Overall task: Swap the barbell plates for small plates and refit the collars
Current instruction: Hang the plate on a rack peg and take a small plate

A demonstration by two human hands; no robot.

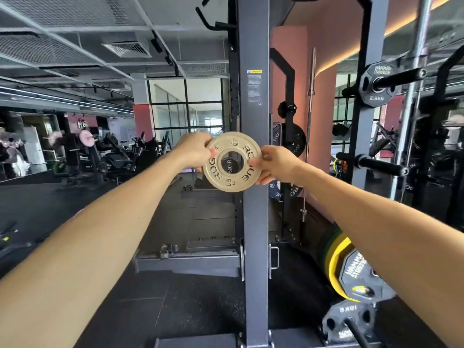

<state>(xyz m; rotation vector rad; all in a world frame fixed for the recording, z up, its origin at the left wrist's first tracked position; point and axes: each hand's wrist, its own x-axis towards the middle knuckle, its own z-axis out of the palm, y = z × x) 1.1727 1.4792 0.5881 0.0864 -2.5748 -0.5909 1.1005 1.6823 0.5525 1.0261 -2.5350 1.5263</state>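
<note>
The small plate [233, 162] is held upright in front of the rack upright [253, 222], pinched at opposite rim edges by the left hand [194, 153] and right hand [276, 164], fingers clamped, presumably so its hole stays centred on the black sleeve end [230, 165].

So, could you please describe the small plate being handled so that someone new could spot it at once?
Start at the tall grey rack upright in the middle of the view. Directly in front of it, the left hand and right hand grip opposite edges of the small plate. It is the only pale beige disc, with raised ROGUE lettering; the other plates nearby are black, blue or yellow.
</note>
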